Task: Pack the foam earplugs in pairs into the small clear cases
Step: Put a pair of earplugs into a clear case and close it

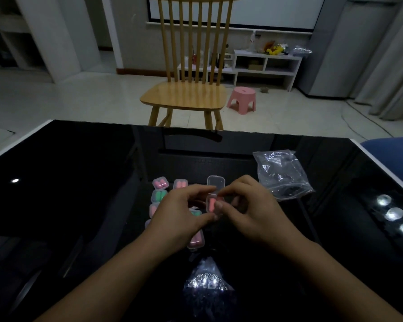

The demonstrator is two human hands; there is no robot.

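glossy black table (pixel 79 182), wooden spindle-back chair (pixel 186 89) set beyond its far edge, pink plastic stool (pixel 242 99) beside chair, white low shelf (pixel 265 66) placed behind

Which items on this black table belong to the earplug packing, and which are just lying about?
Job:
open clear case holding pink earplugs, gripped by left hand and right hand
closed clear cases of pink and green earplugs

Lying about:
crumpled clear plastic bag
wooden spindle-back chair
pink plastic stool

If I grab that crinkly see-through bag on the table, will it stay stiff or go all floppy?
Probably floppy: the clear plastic bag lies crumpled and creased on the black table, so it likely sags when lifted. It looks thin and nearly empty, so probably very light. Its shiny film may feel slippery.
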